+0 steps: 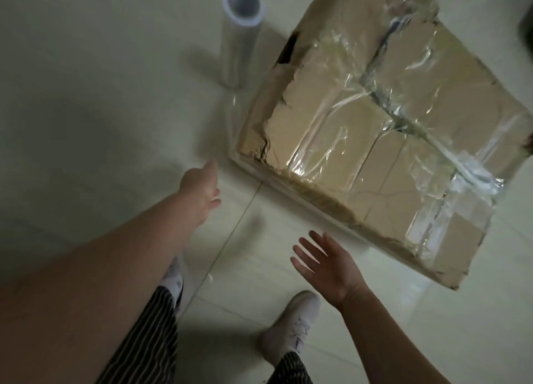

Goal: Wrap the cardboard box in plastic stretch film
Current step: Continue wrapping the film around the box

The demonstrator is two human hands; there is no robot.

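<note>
The box (375,141) sits on the floor (86,95) in the upper right of the view, turned at an angle, with one corner pointing toward the person. Its cardboard is torn and ragged along the left edge, and a dark gap shows at the far left corner. Film (317,158) already lies over its top and sides in shiny, wrinkled layers, bunched into ropy strands across the middle. The roll (239,37) stands upright on the floor just left of the box, apart from both hands. A thin, clear sheet seems to run from its base toward the box's near left corner.

The left arm stretches straight out and forward from the lower left. The left hand (202,187) is low over the floor near that corner, not touching the cardboard. It is turned edge-on and blurred. One finger points ahead and others look bent under, so I cannot tell whether its fingers hold anything.

The right arm comes up from the lower right with the wrist bent back. The right hand (328,268) hangs in front of the box's near edge, clear of it. Its palm faces left and its fingers (305,249) are straight, spread and holding nothing.

Below the hands are striped trousers (150,340) and a pale shoe (291,326) on the tiles.
</note>
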